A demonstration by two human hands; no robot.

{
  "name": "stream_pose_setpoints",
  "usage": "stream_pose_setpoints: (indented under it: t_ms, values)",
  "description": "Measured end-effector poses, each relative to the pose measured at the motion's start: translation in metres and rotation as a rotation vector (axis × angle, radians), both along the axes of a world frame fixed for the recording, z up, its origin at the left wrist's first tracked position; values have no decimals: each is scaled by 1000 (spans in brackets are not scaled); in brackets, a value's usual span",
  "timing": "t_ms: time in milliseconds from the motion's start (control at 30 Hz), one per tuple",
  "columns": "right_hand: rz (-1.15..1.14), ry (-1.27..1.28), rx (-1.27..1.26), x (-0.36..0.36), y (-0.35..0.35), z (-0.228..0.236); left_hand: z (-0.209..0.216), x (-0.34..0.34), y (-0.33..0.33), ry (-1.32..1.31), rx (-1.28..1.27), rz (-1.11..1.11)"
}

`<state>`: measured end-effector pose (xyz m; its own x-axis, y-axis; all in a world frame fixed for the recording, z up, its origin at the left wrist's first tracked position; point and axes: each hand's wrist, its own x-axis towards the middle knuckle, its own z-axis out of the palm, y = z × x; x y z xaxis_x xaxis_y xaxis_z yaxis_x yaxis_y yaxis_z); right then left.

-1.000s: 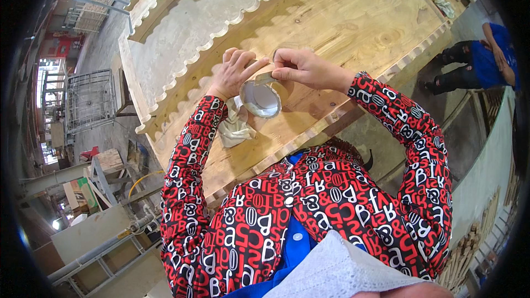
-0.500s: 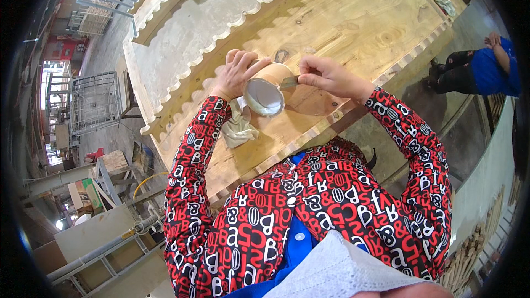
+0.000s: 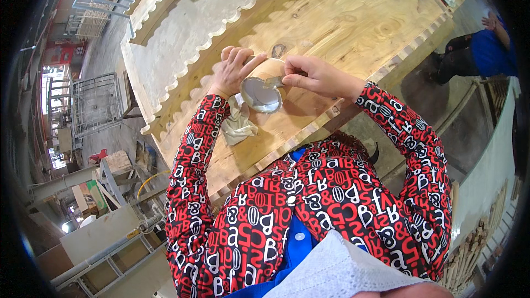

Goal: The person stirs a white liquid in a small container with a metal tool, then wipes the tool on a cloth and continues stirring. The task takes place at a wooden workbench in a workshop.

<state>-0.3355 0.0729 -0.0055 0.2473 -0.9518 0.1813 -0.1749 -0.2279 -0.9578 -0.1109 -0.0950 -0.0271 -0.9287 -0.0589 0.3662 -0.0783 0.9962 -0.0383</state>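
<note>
Tipped with its mouth toward me, a tan round tub (image 3: 269,68) rests on or just above the wooden panel (image 3: 353,36); its inside is whitish and its rim looks smeared. The fingers of my left hand (image 3: 234,72) wrap over the tub's left side and top. In a pinch, my right hand (image 3: 317,75) holds a putty knife (image 3: 273,82), whose flat grey blade lies across the tub's right rim. A crumpled off-white cloth (image 3: 238,124) lies on the panel below my left hand.
Wavy-edged wooden strips (image 3: 221,25) cross the panel's far side. A person in blue (image 3: 486,55) stands beyond its right edge. Metal racks (image 3: 96,99) stand at the left, and a pipe frame (image 3: 118,243) at the lower left. Wooden sticks (image 3: 475,251) are stacked at lower right.
The putty knife has moved left, from beside the tub's outer right side onto its rim and mouth. My left hand keeps its hold. The other person's hand has shifted.
</note>
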Motion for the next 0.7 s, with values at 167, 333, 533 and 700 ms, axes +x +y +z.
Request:
stream_pose_setpoints:
  t_ms: [167,333,533,700]
  values:
    - [32,107,-18,-8,7,-4,-1,1,2,36,1,30]
    - [-26,-303,154,-7,-5,3,-1,-3,2,77,81,88]
    - [-157,-119,-63,12,-60,23,5,-2,-10,165,193,324]
    - [-162,-101,-150,24,-104,37,-4,18,-23,195,412,504]
